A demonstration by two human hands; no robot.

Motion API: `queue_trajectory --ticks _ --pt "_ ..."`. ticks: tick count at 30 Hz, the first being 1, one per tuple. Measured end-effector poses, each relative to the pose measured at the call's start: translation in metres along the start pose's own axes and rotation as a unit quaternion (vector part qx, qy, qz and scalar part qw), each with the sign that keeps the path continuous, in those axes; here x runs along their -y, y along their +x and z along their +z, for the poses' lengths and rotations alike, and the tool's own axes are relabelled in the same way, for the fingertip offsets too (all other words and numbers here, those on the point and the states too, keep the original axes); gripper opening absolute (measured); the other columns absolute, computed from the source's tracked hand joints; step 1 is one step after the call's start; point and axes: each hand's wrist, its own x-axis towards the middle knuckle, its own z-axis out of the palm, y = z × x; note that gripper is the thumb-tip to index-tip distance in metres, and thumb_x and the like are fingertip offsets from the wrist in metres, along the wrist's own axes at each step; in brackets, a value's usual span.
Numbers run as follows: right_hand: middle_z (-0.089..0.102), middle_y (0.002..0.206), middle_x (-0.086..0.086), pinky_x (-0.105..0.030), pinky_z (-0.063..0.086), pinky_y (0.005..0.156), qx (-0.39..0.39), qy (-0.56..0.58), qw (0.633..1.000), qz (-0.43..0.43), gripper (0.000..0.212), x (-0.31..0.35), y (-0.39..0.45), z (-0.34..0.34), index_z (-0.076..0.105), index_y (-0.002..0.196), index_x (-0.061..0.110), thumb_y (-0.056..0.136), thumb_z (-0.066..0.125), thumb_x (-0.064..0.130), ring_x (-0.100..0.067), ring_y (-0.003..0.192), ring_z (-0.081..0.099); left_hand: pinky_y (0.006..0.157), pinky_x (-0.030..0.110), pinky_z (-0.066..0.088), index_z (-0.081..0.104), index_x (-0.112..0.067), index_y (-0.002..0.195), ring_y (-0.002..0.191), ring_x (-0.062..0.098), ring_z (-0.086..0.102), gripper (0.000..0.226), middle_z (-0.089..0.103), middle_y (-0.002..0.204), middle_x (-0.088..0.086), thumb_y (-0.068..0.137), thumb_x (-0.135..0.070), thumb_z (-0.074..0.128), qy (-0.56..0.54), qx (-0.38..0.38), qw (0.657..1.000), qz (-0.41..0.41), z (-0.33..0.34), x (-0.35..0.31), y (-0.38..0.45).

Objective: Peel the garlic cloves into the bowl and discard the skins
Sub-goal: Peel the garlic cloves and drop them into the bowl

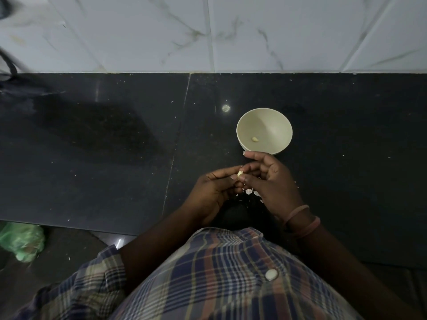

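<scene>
Nearest, the front edge of the dark counter [97, 158] is seen left of the left hand [215, 188], and a green bag [22, 241] lies below that edge. Much free counter is left on both sides of the hands. A garlic clove [239, 173] is pinched between the two hands, above the counter. The fingers of the left hand are curled around it. The right hand [270, 181] holds it with thumb and fingertip, its other fingers loosely spread. The clove is mostly covered, so its long axis cannot be told. Torn skins [250, 192] lie under the right hand. Just beyond the right fingertips stands the bowl [264, 110], with one peeled clove [255, 139] lying crosswise inside. Farther, the counter ends at a tiled wall [208, 31].
</scene>
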Motion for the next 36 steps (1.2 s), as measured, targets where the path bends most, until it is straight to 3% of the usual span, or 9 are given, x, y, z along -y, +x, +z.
queue_trajectory --ticks 4,16,20,25,30,36 --pt "0.069 0.095 -0.017 -0.034 0.060 0.078 0.001 -0.008 1.000 -0.005 0.052 -0.001 0.000 -0.002 0.062 0.127 0.014 0.082 0.073 -0.010 -0.017 0.084 0.067 0.078 0.024 0.057 0.070 0.001 0.116 0.079 0.014 0.069 0.028 0.074 0.093 0.013 0.098 0.004 0.050 -0.004 -0.002 1.000 -0.009 -0.001 0.002 0.000" --pt "0.069 0.092 -0.015 -0.021 0.055 0.066 -0.038 -0.024 0.999 -0.024 0.046 0.003 -0.002 0.001 0.063 0.123 0.012 0.083 0.071 -0.010 -0.010 0.076 0.068 0.077 0.023 0.057 0.069 0.001 0.118 0.080 0.013 0.070 0.025 0.075 0.096 0.012 0.099 0.001 0.051 -0.007 -0.002 1.000 -0.012 0.003 0.002 0.000" --pt "0.069 0.092 -0.012 -0.027 0.058 0.073 -0.031 -0.044 0.998 -0.025 0.049 -0.001 0.001 -0.001 0.061 0.127 0.018 0.086 0.069 -0.008 -0.016 0.081 0.067 0.076 0.024 0.056 0.069 0.001 0.119 0.081 0.014 0.068 0.025 0.074 0.097 0.012 0.098 -0.003 0.056 -0.006 -0.003 1.000 -0.019 0.002 0.001 0.001" --pt "0.069 0.089 -0.003 -0.029 0.055 0.083 -0.021 -0.073 0.997 -0.024 0.049 -0.004 0.000 0.002 0.057 0.128 0.025 0.090 0.066 -0.002 -0.010 0.085 0.066 0.075 0.025 0.057 0.065 0.004 0.121 0.080 0.014 0.068 0.026 0.072 0.095 0.013 0.099 -0.007 0.056 -0.023 -0.015 0.999 -0.036 0.001 0.002 -0.001" --pt "0.070 0.092 -0.008 -0.035 0.057 0.082 -0.028 -0.028 0.999 -0.008 0.047 -0.008 0.000 0.003 0.058 0.127 0.024 0.091 0.063 -0.005 -0.016 0.087 0.068 0.075 0.023 0.059 0.067 0.001 0.112 0.080 0.015 0.070 0.019 0.072 0.093 0.014 0.100 -0.005 0.054 -0.083 -0.031 0.994 -0.060 0.003 0.001 -0.002" --pt "0.073 0.097 -0.017 -0.025 0.057 0.074 -0.042 0.055 0.998 0.017 0.039 -0.006 -0.001 0.000 0.064 0.122 0.013 0.091 0.063 -0.009 -0.019 0.084 0.071 0.073 0.021 0.060 0.068 -0.003 0.108 0.080 0.014 0.072 0.018 0.074 0.091 0.011 0.100 -0.002 0.052 -0.119 -0.038 0.990 -0.063 0.003 -0.002 -0.004"
